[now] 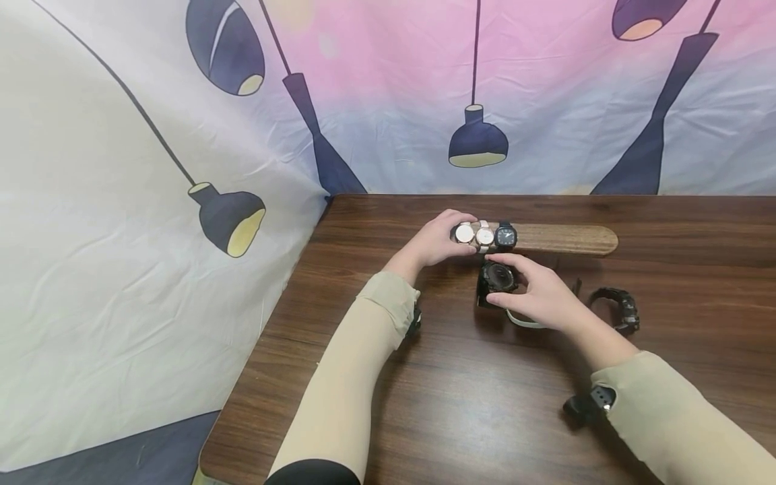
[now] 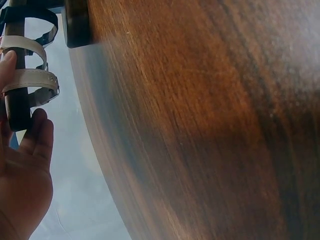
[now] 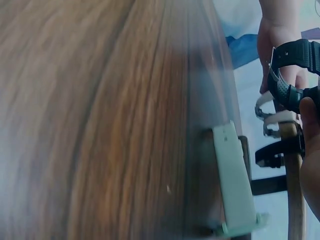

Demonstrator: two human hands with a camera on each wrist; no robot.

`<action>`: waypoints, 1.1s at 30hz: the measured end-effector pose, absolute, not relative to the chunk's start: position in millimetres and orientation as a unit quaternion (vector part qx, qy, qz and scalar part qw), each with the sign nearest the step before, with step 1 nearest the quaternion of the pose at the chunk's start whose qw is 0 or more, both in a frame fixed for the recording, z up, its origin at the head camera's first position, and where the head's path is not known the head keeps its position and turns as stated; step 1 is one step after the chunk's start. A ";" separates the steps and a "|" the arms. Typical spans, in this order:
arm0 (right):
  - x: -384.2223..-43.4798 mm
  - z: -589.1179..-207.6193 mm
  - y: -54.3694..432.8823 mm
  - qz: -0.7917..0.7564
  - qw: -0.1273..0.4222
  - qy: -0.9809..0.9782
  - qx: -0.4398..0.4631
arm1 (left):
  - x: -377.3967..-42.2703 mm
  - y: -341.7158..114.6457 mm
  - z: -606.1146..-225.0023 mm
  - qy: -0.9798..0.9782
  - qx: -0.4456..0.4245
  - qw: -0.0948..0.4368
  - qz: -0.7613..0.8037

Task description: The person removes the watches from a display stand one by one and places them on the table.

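Observation:
A wooden watch bar (image 1: 564, 238) stands near the back of the table, with several watches looped round its left part. A white-faced watch (image 1: 464, 233) sits at its left end. Beside that come a pale-strapped watch (image 1: 485, 237) and a black square-faced watch (image 1: 506, 235). My left hand (image 1: 438, 239) grips the bar's left end, thumb in front at the outermost watches. My right hand (image 1: 539, 293) pinches a black round watch (image 1: 500, 277) between thumb and fingers, just in front of the bar. Its strap forms a closed loop in the right wrist view.
Another black watch (image 1: 627, 313) lies on the brown table (image 1: 461, 404), right of my right hand. A pale green strap (image 3: 235, 180) lies on the tabletop, partly hidden by that hand in the head view. Printed cloth (image 1: 400, 135) hangs behind the table.

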State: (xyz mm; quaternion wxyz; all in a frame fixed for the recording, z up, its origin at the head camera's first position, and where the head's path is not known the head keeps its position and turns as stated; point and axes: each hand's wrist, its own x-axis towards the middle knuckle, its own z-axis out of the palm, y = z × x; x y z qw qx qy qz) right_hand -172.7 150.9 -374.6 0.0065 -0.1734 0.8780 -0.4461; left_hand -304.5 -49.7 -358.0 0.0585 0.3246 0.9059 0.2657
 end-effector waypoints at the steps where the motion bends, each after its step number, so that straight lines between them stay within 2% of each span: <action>1: -172.8 -374.7 148.6 -0.448 0.009 0.877 -0.172 | -304.4 -49.6 -358.2 0.906 0.325 0.058 0.266; 17: -171.0 -384.0 120.3 -0.467 0.010 0.860 -0.204 | -301.8 -50.1 -357.6 0.902 0.330 0.055 0.273; 33: -168.9 -392.5 104.9 -0.430 -0.012 0.874 -0.226 | -303.6 -50.8 -359.5 0.904 0.325 0.060 0.272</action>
